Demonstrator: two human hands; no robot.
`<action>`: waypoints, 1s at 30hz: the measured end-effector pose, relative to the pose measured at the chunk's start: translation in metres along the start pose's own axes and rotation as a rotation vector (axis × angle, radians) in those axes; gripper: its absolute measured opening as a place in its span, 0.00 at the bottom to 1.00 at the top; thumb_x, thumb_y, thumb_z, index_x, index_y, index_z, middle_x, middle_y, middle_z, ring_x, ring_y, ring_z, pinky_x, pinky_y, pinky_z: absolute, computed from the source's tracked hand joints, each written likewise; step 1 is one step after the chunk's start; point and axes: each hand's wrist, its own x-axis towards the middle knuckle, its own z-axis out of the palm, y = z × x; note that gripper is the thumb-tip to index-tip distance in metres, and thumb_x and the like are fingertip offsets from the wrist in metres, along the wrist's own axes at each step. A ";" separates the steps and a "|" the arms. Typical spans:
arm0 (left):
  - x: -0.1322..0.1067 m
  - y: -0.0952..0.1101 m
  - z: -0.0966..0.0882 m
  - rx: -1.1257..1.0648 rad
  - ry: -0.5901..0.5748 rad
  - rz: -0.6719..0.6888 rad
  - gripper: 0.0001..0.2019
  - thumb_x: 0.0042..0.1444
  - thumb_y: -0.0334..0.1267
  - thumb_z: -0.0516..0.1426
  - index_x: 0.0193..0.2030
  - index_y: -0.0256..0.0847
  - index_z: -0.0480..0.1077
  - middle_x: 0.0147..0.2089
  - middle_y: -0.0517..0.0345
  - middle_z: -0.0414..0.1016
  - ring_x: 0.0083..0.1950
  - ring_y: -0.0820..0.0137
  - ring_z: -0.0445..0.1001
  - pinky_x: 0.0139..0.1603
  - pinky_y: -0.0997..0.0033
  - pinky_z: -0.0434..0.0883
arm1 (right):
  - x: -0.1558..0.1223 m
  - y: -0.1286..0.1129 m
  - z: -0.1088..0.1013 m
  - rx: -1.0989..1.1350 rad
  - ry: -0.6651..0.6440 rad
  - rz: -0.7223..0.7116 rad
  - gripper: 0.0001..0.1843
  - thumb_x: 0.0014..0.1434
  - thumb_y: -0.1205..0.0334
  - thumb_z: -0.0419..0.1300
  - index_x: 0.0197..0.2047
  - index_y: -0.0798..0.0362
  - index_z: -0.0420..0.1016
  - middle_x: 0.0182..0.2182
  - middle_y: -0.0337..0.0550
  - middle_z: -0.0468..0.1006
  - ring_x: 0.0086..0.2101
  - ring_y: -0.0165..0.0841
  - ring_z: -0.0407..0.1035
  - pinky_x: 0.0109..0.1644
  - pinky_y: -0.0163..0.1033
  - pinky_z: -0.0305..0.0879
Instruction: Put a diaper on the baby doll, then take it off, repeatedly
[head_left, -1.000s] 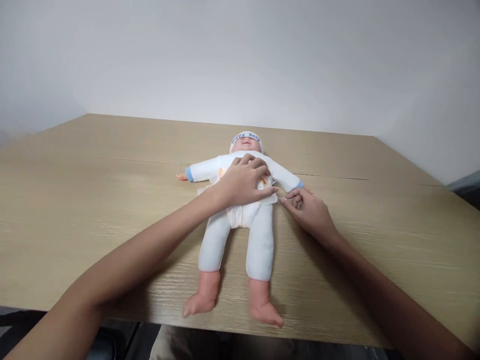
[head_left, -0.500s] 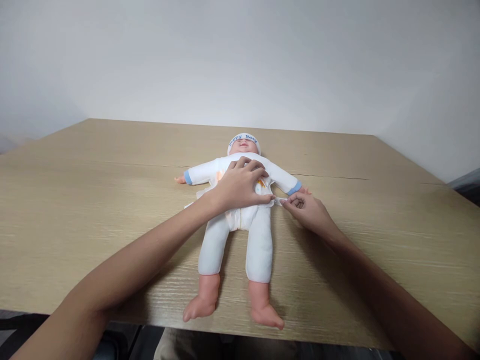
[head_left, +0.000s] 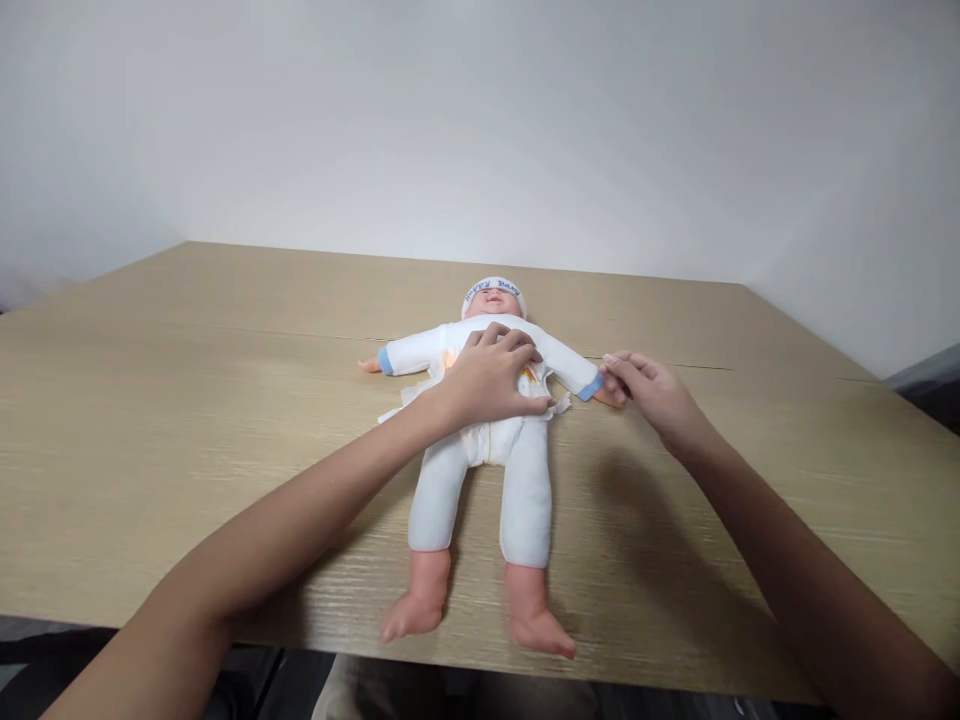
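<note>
A baby doll [head_left: 525,500] in white clothes with blue cuffs lies on its back on the wooden table, feet toward me. Around its waist is a white diaper [head_left: 496,442], with a loose side tab [head_left: 561,404] sticking out at the right. My left hand [head_left: 499,375] rests over the doll's belly and the diaper's front, fingers spread and a little bent, thumb near that tab. At the doll's right-side cuff, my right hand [head_left: 641,390] is raised with thumb and fingertips pinched together. Whether anything is between those fingertips is hidden. The doll's hand partly shows beneath it.
The wooden table [head_left: 225,450] spreads out on all sides of the doll, with its near edge just beyond the doll's feet. A pale wall [head_left: 480,130] stands behind it. A dark object [head_left: 930,385] is at the far right.
My right hand has let go of the diaper's side tab and moved up and right to the doll's cuff. My left hand stays on the belly. The view has shifted slightly.
</note>
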 end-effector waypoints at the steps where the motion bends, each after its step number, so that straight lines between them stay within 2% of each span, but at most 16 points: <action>1: 0.000 0.000 0.000 -0.005 0.002 0.000 0.27 0.61 0.59 0.69 0.60 0.45 0.80 0.70 0.48 0.78 0.72 0.42 0.67 0.71 0.40 0.67 | -0.002 0.000 0.004 -0.058 -0.010 -0.013 0.24 0.64 0.35 0.66 0.38 0.48 0.77 0.27 0.39 0.75 0.28 0.34 0.66 0.36 0.41 0.63; 5: -0.001 -0.001 0.002 -0.018 0.012 0.006 0.27 0.62 0.60 0.68 0.60 0.45 0.80 0.69 0.49 0.79 0.72 0.42 0.67 0.72 0.40 0.66 | -0.016 0.013 0.021 -0.438 -0.044 -0.123 0.18 0.68 0.41 0.62 0.43 0.48 0.78 0.33 0.42 0.83 0.33 0.38 0.74 0.41 0.43 0.66; 8: -0.001 -0.003 0.003 -0.017 0.015 0.018 0.27 0.62 0.60 0.68 0.61 0.45 0.80 0.68 0.50 0.80 0.72 0.42 0.67 0.72 0.41 0.66 | -0.023 0.025 0.025 -0.653 -0.037 -0.181 0.17 0.68 0.42 0.63 0.47 0.46 0.79 0.32 0.41 0.80 0.33 0.40 0.74 0.39 0.43 0.62; 10: -0.001 -0.003 0.003 -0.013 0.012 0.022 0.28 0.62 0.59 0.68 0.62 0.44 0.80 0.68 0.49 0.80 0.72 0.42 0.67 0.72 0.41 0.66 | -0.023 0.032 0.025 -0.689 -0.033 -0.169 0.19 0.67 0.39 0.63 0.46 0.46 0.78 0.30 0.40 0.78 0.33 0.41 0.73 0.38 0.43 0.61; 14: -0.001 -0.001 0.001 -0.005 0.005 0.010 0.29 0.62 0.59 0.68 0.62 0.43 0.80 0.69 0.49 0.80 0.73 0.43 0.67 0.73 0.43 0.66 | -0.021 0.039 0.025 -0.610 -0.031 -0.045 0.26 0.63 0.31 0.64 0.40 0.46 0.76 0.25 0.37 0.76 0.31 0.40 0.72 0.39 0.43 0.63; 18: -0.001 0.001 0.001 0.004 0.005 -0.008 0.29 0.61 0.59 0.69 0.62 0.44 0.80 0.69 0.50 0.80 0.73 0.43 0.66 0.71 0.44 0.66 | -0.020 0.036 0.027 -0.548 -0.117 0.111 0.31 0.58 0.26 0.66 0.35 0.47 0.75 0.24 0.37 0.76 0.29 0.38 0.70 0.36 0.41 0.59; 21: 0.000 0.001 0.001 0.011 0.004 -0.001 0.29 0.61 0.61 0.69 0.61 0.44 0.81 0.69 0.49 0.79 0.73 0.42 0.67 0.70 0.44 0.67 | -0.022 0.030 0.025 -0.429 -0.172 0.081 0.32 0.59 0.25 0.63 0.29 0.47 0.71 0.22 0.36 0.71 0.28 0.35 0.64 0.35 0.41 0.54; 24: 0.000 -0.001 0.002 0.018 0.015 0.003 0.30 0.62 0.63 0.68 0.61 0.43 0.81 0.70 0.47 0.79 0.71 0.42 0.68 0.69 0.42 0.67 | -0.022 0.021 0.019 -0.235 -0.200 0.037 0.32 0.59 0.26 0.62 0.28 0.47 0.68 0.24 0.34 0.64 0.29 0.33 0.59 0.36 0.41 0.53; 27: -0.001 -0.002 0.003 0.010 0.020 0.007 0.30 0.61 0.63 0.68 0.61 0.44 0.80 0.69 0.47 0.79 0.71 0.42 0.68 0.70 0.41 0.67 | -0.017 0.008 0.017 -0.050 -0.205 0.040 0.28 0.61 0.32 0.65 0.30 0.47 0.67 0.26 0.32 0.60 0.29 0.31 0.54 0.36 0.40 0.51; 30: 0.000 -0.003 0.004 0.004 0.025 0.011 0.31 0.60 0.64 0.69 0.61 0.44 0.80 0.69 0.47 0.79 0.72 0.41 0.67 0.69 0.41 0.67 | -0.007 -0.008 0.027 0.041 -0.233 0.036 0.24 0.62 0.37 0.66 0.30 0.47 0.66 0.25 0.30 0.58 0.28 0.30 0.51 0.35 0.39 0.49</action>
